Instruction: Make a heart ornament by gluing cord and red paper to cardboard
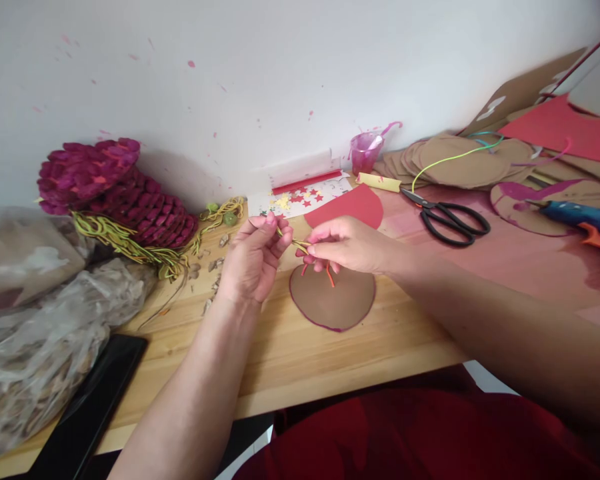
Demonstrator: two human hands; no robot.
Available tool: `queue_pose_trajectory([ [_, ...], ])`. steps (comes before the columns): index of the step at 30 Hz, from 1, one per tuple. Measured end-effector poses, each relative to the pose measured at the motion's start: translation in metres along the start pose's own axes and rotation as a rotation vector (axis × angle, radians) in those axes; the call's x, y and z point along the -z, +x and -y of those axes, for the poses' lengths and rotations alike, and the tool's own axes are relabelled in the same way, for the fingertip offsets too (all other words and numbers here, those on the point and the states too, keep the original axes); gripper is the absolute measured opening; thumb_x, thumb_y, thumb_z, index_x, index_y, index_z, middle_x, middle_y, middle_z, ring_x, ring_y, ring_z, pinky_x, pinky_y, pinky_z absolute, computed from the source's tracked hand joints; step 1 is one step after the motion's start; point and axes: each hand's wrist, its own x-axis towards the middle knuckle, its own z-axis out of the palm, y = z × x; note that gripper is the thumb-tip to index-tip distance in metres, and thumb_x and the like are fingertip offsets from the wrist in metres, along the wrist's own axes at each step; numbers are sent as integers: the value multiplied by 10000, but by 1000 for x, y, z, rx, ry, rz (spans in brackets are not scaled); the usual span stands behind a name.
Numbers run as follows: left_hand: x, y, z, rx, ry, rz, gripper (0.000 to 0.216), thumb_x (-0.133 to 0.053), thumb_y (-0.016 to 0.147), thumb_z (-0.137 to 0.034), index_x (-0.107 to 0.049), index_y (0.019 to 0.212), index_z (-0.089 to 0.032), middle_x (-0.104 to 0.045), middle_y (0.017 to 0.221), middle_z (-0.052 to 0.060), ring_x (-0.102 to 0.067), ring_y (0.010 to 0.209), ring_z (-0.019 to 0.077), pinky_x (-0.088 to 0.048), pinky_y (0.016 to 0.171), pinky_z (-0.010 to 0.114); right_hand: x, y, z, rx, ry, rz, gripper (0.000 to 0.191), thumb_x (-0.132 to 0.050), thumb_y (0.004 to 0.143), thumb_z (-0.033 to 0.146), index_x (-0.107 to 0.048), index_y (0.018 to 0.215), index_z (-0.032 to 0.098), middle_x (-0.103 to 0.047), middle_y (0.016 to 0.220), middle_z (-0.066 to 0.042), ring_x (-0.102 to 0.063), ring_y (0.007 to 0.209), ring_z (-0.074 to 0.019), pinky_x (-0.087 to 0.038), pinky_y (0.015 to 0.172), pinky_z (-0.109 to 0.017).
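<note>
Thin yellow-green cords stretch between my two hands above the table. My left hand pinches one end with curled fingers, and my right hand grips the other end between thumb and fingers. Just below them lies a brown cardboard disc with a purple edge. Short orange-red cord ends show over the disc under my right hand; where they attach is hidden by the fingers. A red paper piece lies behind my right hand.
Black-handled scissors and a blue glue gun lie at right, before stacked cardboard discs. A purple-stained cup stands by the wall. Magenta stacked pieces, plastic bags and a black flat object occupy the left.
</note>
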Motion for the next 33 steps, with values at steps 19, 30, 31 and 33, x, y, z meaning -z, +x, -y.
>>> queue_pose_trajectory([
  [19,-1,-7,-6,20,103,153,150,-700,843,-152,-617,718,-158,-681,746,14,-652,627,68,-543,587,130,0,-3,9,-230,588,277,282,-548,975,423,-645,910,166,-680,773,-45,-614,558,-107,-398,401,-166],
  [30,1,-6,-4,-19,71,139,185,-760,776,-173,-580,734,-173,-693,815,7,-699,763,102,-531,575,126,-5,-4,1,-41,263,144,299,-498,999,370,-611,816,162,-470,626,49,-445,486,-57,-367,433,-160],
  [31,1,-5,-3,-10,52,121,172,-750,774,-144,-586,724,-167,-694,827,8,-700,771,96,-536,591,120,-6,-4,0,-41,232,135,294,-494,999,366,-618,827,162,-486,639,44,-462,495,-59,-376,438,-162],
  [33,1,-3,-2,9,17,95,149,-729,770,-100,-605,710,-155,-699,841,13,-703,777,87,-552,646,119,-6,-3,0,-37,176,119,285,-499,992,360,-631,837,161,-522,660,31,-494,508,-64,-391,443,-170],
])
